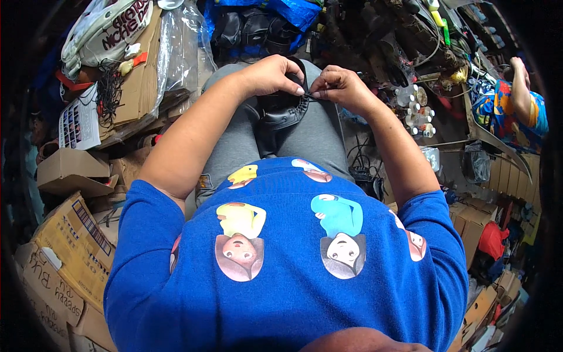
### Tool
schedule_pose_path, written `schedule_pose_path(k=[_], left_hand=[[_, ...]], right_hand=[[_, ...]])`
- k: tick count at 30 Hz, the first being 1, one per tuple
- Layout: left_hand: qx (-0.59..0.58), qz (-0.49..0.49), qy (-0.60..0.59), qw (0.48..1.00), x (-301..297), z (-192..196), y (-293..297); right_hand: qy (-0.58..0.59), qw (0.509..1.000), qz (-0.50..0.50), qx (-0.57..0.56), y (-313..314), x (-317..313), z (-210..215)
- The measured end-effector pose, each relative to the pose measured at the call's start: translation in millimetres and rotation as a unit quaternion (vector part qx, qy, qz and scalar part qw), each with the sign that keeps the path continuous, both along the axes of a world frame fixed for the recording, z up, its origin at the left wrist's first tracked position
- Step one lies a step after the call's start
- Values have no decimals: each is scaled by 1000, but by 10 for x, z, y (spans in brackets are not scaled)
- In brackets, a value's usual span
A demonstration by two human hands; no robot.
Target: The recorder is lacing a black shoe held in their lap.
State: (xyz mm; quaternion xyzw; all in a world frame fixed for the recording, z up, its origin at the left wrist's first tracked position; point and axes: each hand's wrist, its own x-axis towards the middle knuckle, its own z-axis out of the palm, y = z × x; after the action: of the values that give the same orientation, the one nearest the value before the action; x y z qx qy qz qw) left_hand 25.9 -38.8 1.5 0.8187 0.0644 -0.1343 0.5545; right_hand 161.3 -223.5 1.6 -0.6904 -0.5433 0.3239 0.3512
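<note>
Seen from above, seated, knees up. At left, stacked boxes (70,234) crowding the thigh. Left hand (271,75) pinching the gathered rim of a black shoe (282,110) resting on the lap. Right hand (340,87) pinched shut on the same rim, fingertips nearly touching. Gathering looks part done; front unfinished. Bottles (417,108) and clutter at right; little elbow room.

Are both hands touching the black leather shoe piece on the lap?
Touching. The head view shows the left hand and the right hand pinching the gathered top edge of the black leather shoe piece.
</note>
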Motion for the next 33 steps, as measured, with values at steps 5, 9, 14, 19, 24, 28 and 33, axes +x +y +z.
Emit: schedule_pose_path(k=[5,9,14,19,24,28,33], left_hand=[[-106,-23,29,994,-26,-17,45],[-72,-51,29,996,-46,51,59],[21,-95,-7,995,-57,114,48],[64,-114,-2,991,-48,180,58],[117,-45,-21,992,33,92,34],[227,87,-194,950,-126,-64,9],[198,135,-118,964,-632,195,-99]], right_hand=[[-16,998,-36,39,-100,-97,-56],[-77,993,-49,74,-159,-212,-12],[-197,977,3,76,-139,-248,126],[-394,913,94,33,1,-391,395],[-340,936,77,-35,107,-416,341],[-129,991,21,-34,51,-223,249],[140,985,-46,-87,-202,-30,36]])
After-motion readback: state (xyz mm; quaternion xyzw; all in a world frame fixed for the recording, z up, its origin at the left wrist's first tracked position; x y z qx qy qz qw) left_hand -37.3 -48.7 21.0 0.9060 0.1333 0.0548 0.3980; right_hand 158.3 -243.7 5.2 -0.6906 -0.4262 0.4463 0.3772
